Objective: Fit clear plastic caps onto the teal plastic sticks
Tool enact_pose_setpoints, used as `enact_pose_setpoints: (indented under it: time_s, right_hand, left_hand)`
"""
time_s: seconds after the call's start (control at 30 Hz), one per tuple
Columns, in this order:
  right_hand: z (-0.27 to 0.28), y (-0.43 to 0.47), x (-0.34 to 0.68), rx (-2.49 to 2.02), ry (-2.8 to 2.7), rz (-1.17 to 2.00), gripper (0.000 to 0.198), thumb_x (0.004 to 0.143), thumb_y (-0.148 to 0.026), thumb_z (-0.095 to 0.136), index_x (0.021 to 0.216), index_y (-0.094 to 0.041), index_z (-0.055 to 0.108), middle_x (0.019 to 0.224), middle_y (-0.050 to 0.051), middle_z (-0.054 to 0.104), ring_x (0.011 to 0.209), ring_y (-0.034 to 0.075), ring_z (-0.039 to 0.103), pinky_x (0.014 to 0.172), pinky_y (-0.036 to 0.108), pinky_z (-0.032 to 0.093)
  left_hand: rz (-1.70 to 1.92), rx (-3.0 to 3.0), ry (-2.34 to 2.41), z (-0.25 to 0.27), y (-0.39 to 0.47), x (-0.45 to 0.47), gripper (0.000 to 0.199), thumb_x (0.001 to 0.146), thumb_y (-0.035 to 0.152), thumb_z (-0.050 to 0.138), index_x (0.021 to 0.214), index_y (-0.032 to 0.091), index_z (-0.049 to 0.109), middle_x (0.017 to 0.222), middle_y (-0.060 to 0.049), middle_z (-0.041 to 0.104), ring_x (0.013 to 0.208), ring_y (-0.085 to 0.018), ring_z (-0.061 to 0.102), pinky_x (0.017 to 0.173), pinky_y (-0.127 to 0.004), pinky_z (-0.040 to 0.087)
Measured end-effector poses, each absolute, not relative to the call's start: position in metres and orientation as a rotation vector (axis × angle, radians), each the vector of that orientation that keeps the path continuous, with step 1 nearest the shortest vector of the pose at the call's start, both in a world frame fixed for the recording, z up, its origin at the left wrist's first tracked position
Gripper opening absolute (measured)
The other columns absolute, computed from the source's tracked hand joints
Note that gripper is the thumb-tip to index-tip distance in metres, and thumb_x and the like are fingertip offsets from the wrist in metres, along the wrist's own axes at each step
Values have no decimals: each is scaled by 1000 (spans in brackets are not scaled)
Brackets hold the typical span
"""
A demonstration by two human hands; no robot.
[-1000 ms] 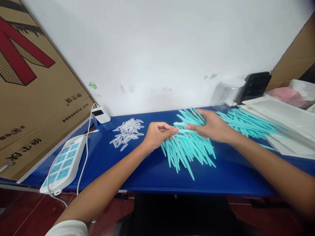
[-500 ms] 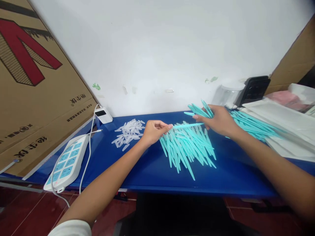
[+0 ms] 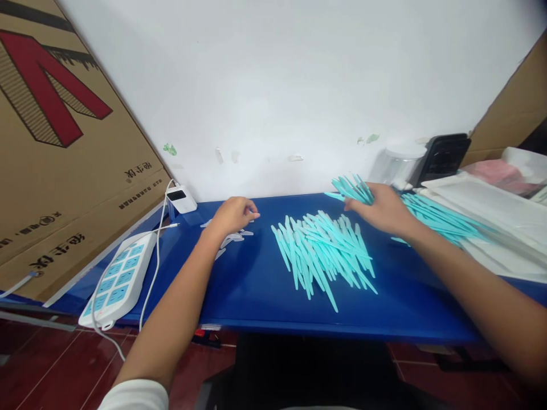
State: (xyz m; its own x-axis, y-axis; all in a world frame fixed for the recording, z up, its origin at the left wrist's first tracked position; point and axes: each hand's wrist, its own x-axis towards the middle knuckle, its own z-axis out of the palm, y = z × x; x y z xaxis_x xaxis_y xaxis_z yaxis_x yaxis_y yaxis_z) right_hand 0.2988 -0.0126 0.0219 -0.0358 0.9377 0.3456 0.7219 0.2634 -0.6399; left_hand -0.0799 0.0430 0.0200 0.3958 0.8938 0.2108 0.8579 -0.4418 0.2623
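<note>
My left hand (image 3: 236, 216) hovers over the small pile of clear plastic caps (image 3: 231, 239), hiding most of it. Its fingers are curled in with thumb and fingertips close together; what lies between them, if anything, I cannot make out. A bundle of slim teal eyebrow razors (image 3: 352, 188) is gripped in my right hand (image 3: 383, 209), their ends fanning out toward the wall. Between the hands, a heap of teal razors with pale, clear-covered tips (image 3: 322, 250) lies spread on the blue table (image 3: 243, 302).
More teal razors (image 3: 444, 216) lie right of my right hand, beside white trays (image 3: 508, 216). A clear jar (image 3: 401, 165) and a black device (image 3: 444, 156) stand behind. At left are a power strip (image 3: 122, 279), a small white device (image 3: 182, 199), cables and a cardboard box (image 3: 85, 188).
My left hand has moved left, from a razor above the middle heap to the pile of caps. That razor is no longer between the hands. My right hand stays nearly in place with its bundle.
</note>
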Motion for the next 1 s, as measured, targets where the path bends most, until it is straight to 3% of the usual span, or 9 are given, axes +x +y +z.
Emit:
enact_pose_setpoints:
  time_s: [0.2,0.3,0.4,0.5,0.67,1.0]
  right_hand:
    - [25,-22,292,-1393,-1875,674,44,88,-62,67,88,-19,74,59,1,64,57,22,62,64,34,48]
    - [24,-23,291,-1345,-1919,735,47,88,-66,67,90,-19,75,55,0,60,56,21,61,65,34,48]
    - [25,-25,288,-1327,-1932,763,48,87,-67,68,90,-19,74,54,-2,57,52,18,57,62,33,47]
    - [25,-26,285,-1294,-1926,765,50,86,-69,68,88,-19,72,55,-3,56,51,17,54,60,32,45]
    - [25,-27,285,-1340,-1899,843,49,85,-67,70,89,-18,74,54,-3,53,49,15,48,55,31,40]
    - [27,-32,277,-1310,-1723,1221,33,85,-52,76,84,-19,76,53,-4,46,49,12,39,51,29,32]
  left_hand:
    - [287,2454,1724,14,58,-105,17,76,26,78,92,20,80,95,-9,76,81,-23,68,67,-29,43]
    - [169,2450,1710,7,60,-101,11,82,28,72,85,19,77,84,-9,75,75,-23,66,65,-30,43]
    - [187,2507,1648,3,59,-95,18,86,35,68,79,20,76,83,-11,74,83,-25,66,68,-30,45]
    - [312,2548,1549,-1,55,-87,21,88,39,69,81,20,74,91,-12,75,91,-27,65,73,-30,47]
    - [678,2447,1318,1,41,-59,20,98,38,61,101,20,70,95,-8,77,82,-21,68,74,-31,49]
    - [1346,2306,990,-1,9,-12,16,96,35,70,100,23,80,104,-8,80,96,-22,74,90,-38,59]
